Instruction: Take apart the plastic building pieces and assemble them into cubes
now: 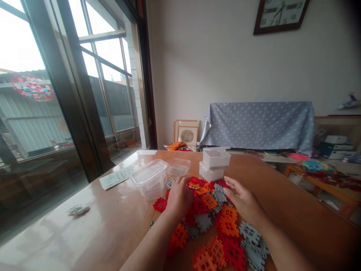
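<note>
Interlocking plastic tiles in red, orange and grey lie in a loose pile between my forearms. My left hand [179, 194] is over the pile's left side, back upward, fingers bent and closed; what they hold, if anything, is hidden. Beneath and beside it lie red tiles [199, 206]. At the pile's right edge, my right hand [239, 195] is open, thumb and fingers apart, beside a grey tile [219, 194]. Orange tiles [229, 226] lie between the hands and me, with more grey tiles [251, 233] by my right forearm.
Clear plastic containers [149, 177] stand stacked left of the pile. Two white boxes [216, 158], one atop the other, stand behind it. A printed sheet [117, 177] and a small crumpled packet [78, 210] lie on the left of the brown table [113, 229].
</note>
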Tool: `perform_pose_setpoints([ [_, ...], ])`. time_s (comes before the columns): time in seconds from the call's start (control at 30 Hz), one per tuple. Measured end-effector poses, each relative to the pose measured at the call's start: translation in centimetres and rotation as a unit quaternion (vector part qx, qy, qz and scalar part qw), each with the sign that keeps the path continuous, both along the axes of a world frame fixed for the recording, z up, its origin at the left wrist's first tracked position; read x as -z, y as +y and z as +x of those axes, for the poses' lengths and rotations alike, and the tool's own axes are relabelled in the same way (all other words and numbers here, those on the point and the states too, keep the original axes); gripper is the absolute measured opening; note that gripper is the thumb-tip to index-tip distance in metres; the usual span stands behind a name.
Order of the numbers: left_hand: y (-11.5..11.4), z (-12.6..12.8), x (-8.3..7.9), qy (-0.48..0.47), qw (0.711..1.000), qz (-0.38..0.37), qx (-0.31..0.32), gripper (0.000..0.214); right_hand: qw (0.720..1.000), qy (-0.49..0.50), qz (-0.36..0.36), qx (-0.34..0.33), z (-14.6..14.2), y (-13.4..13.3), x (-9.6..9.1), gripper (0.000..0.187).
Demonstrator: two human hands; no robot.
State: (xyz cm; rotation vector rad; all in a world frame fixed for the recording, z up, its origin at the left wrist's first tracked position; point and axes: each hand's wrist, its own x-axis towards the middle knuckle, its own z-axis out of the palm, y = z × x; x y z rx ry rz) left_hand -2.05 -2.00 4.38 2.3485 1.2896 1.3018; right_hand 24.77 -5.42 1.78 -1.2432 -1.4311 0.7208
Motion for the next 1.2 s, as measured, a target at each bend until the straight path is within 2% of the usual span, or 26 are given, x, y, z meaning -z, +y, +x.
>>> perform_pose_setpoints([
  [0.1,-2.2,1.2,-1.4,0.042,0.997,0.002,0.057,0.032,1.000,-0.011,-0.009,0.020,0.8,-0.4,-1.1,0.059],
  [0.2,-4.4,2.5,-2.3,0.111,0.977,-0.027,0.181,0.027,0.999,-0.044,-0.019,0.015,1.0,-1.4,-2.1,0.062],
  [0.3,-6.0,3.3,-2.2,0.173,0.943,-0.045,0.279,0.066,0.988,-0.148,-0.043,-0.010,1.3,-3.5,-2.6,0.073],
  [0.4,-6.6,3.6,-1.4,0.232,0.916,-0.066,0.321,0.103,0.960,-0.261,-0.096,-0.034,2.4,-6.5,-2.1,0.091],
  [0.47,-6.7,3.6,-0.8,0.271,0.900,-0.087,0.330,0.116,0.938,-0.314,-0.140,-0.058,3.4,-8.8,-1.3,0.100],
  [0.53,-6.6,3.6,-0.4,0.291,0.894,-0.097,0.327,0.119,0.921,-0.350,-0.163,-0.054,4.3,-11.0,-0.4,0.111],
  [0.67,-6.4,3.7,-0.2,0.290,0.900,-0.081,0.314,0.105,0.906,-0.378,-0.180,-0.057,4.7,-13.9,1.0,0.122],
  [0.83,-6.3,4.2,-0.2,0.292,0.910,-0.046,0.291,0.084,0.901,-0.396,-0.173,-0.038,3.5,-14.1,1.4,0.122],
  [0.93,-6.0,4.3,-0.2,0.295,0.917,-0.027,0.266,0.062,0.900,-0.405,-0.162,-0.025,3.1,-13.1,1.5,0.111],
  [1.03,-5.7,4.3,-0.3,0.289,0.924,-0.008,0.249,0.038,0.906,-0.402,-0.131,-0.007,2.7,-12.0,1.9,0.090],
  [1.1,-5.5,4.3,-0.2,0.285,0.927,0.003,0.242,0.030,0.911,-0.398,-0.109,0.014,2.4,-11.3,2.2,0.075],
  [1.2,-5.3,4.4,0.0,0.283,0.931,0.011,0.231,0.017,0.915,-0.392,-0.086,0.037,1.7,-10.6,2.5,0.067],
])
